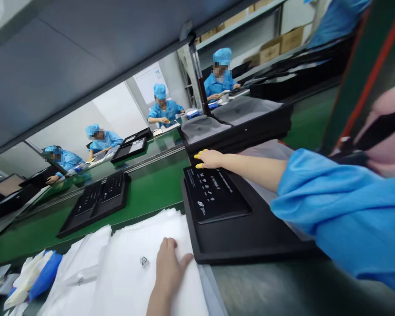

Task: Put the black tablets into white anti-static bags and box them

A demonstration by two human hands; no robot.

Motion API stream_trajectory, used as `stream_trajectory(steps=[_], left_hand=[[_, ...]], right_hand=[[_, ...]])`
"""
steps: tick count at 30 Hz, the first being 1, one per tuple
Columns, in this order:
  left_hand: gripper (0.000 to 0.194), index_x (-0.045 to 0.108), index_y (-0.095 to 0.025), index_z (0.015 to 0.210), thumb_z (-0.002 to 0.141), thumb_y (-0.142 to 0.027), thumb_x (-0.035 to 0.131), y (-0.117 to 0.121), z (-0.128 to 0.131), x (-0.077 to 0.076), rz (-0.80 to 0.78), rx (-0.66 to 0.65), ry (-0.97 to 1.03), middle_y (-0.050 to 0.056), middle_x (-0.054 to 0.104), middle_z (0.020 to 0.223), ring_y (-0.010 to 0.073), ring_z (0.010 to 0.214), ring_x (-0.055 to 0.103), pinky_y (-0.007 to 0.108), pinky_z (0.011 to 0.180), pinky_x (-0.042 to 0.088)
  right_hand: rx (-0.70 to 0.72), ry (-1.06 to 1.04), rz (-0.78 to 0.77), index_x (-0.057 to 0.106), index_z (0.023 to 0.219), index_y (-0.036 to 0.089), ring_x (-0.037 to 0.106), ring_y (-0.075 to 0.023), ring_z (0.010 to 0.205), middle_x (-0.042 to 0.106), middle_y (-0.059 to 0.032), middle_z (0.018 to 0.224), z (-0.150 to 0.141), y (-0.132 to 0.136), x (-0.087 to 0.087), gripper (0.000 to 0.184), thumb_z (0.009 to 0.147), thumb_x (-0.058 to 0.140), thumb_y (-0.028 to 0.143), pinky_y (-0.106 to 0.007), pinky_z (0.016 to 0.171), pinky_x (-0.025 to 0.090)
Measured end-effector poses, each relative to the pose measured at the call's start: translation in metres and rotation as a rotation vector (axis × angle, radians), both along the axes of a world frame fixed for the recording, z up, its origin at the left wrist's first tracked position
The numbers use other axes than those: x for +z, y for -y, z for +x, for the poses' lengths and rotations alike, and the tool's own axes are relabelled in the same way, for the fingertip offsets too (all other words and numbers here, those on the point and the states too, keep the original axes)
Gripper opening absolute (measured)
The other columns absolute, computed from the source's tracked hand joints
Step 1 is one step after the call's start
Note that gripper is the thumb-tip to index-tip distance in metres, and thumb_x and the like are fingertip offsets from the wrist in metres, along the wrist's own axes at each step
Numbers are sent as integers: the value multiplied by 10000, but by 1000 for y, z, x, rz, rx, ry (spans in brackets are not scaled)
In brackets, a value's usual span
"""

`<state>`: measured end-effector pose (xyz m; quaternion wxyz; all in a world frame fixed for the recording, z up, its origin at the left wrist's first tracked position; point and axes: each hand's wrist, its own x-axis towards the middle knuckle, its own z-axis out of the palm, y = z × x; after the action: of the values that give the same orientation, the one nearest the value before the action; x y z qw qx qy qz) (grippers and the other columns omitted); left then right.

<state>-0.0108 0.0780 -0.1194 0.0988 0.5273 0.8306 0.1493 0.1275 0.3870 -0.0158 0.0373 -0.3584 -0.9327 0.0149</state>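
My left hand (169, 267) lies on a stack of white protective sleeves (128, 267), printed with a small recycling mark. Its thumb is held apart from the fingers near the stack's right edge. Yellow finger cots cover fingertips of my right hand (211, 159), which reaches across to the far end of a black tray (250, 239). Its fingers are stretched out over the far edge of a black tablet (213, 193) with white print on its face. The tablet sits in the tray's left compartment; the compartment to the right shows bare black.
Another black tray (118, 204) with two tablets rests on the green conveyor (154, 184). Stacked black trays (243, 131) stand behind my right hand. A blue-and-white bundle (36, 276) lies at lower left. Several co-workers in blue sit across the line. A grey shelf (95, 52) hangs overhead.
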Motion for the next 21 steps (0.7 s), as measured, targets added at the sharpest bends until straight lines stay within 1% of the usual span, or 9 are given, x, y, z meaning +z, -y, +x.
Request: stream_trajectory(steps=[2, 4, 6, 7, 10, 12, 15, 18, 21], left_hand=[[152, 431, -178, 791, 743, -251, 555, -2, -4, -3, -3, 7, -4, 49, 499, 862, 185, 810, 483, 279, 724, 356], [70, 427, -182, 750, 796, -214, 469, -6, -10, -9, 2, 54, -51, 47, 502, 827, 181, 782, 487, 277, 703, 352], [142, 419, -190, 710, 839, -178, 361, -11, -16, -17, 20, 119, -101, 48, 508, 795, 177, 749, 494, 273, 673, 347], [179, 413, -193, 693, 847, -168, 325, -13, -20, -21, 39, 158, -115, 47, 511, 778, 175, 728, 494, 271, 655, 343], [227, 404, -200, 656, 855, -195, 295, -14, -29, -24, 143, 243, -77, 36, 509, 716, 168, 675, 489, 269, 630, 341], [237, 411, -201, 630, 846, -216, 313, -13, -32, -20, 227, 266, -12, 31, 505, 680, 165, 654, 488, 272, 638, 348], [216, 450, -203, 588, 799, -216, 404, -10, -33, -7, 377, 332, 91, 30, 514, 641, 174, 644, 495, 286, 646, 361], [183, 505, -217, 577, 759, -209, 483, -7, -35, 5, 471, 383, 142, 29, 541, 632, 188, 667, 518, 293, 650, 378], [153, 525, -225, 581, 732, -208, 537, -3, -39, 16, 508, 391, 154, 25, 554, 624, 197, 684, 535, 291, 633, 390]], right_hand=[[-76, 27, -46, 459, 1250, 87, 491, -304, 1095, 497, -191, 1216, -19, -17, -13, 508, 852, 383, 392, -399, 862, 412], [-114, 53, -106, 540, 1166, 90, 557, -287, 997, 558, -183, 1134, -31, -27, -22, 442, 860, 361, 353, -368, 787, 438], [-113, 61, -148, 609, 1061, 93, 588, -263, 922, 595, -169, 1069, -38, -32, -20, 388, 851, 386, 331, -327, 734, 441], [-106, 55, -158, 626, 1020, 86, 593, -251, 899, 604, -168, 1046, -39, -33, -14, 372, 844, 408, 330, -309, 718, 435], [-63, 13, -163, 634, 966, 46, 593, -194, 809, 620, -161, 978, -33, -28, 23, 382, 840, 435, 347, -262, 681, 409], [-20, -21, -174, 626, 961, 29, 566, -132, 714, 632, -122, 920, -24, -18, 54, 393, 845, 435, 353, -229, 653, 386], [56, -19, -172, 626, 920, 15, 498, -68, 620, 629, -38, 779, -8, 9, 95, 381, 749, 591, 353, -190, 637, 355], [139, -4, -14, 637, 873, 28, 475, -58, 609, 573, 26, 642, 10, 50, 122, 398, 672, 668, 370, -186, 656, 349], [136, -56, 116, 648, 883, 67, 469, -71, 599, 496, 52, 567, 39, 91, 139, 414, 656, 674, 412, -207, 663, 363]])
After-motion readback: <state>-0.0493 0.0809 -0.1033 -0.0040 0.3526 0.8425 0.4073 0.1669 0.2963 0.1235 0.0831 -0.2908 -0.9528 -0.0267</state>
